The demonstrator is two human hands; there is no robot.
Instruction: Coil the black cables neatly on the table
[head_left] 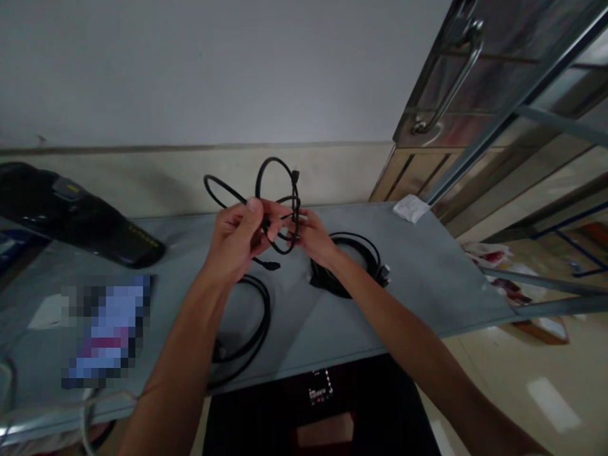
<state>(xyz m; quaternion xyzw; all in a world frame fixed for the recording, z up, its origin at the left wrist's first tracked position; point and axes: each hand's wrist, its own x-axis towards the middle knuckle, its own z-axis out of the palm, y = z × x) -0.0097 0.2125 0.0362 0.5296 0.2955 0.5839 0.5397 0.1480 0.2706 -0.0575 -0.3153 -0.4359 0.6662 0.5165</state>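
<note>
Above the grey table, a black cable [274, 159] hangs in loose loops between my two hands. My left hand [240, 237] pinches it between thumb and fingers. On the other side, my right hand [308, 237] has its fingers closed round part of the loops, partly hidden behind them. One dark plug [295, 177] sticks up at the top right of the loops, and another plug [270, 265] dangles below my left hand. A coiled black cable [368, 256] lies on the table just beyond my right wrist. Another black cable coil [266, 310] rests beside my left forearm.
A black device [85, 215] leans in from the left, near a blurred-out phone-like object [109, 332]. White crumpled paper [411, 208] sits at the table's [441, 272] far right corner. A metal frame [503, 126] rises along the right side, and a wall [213, 76] stands behind.
</note>
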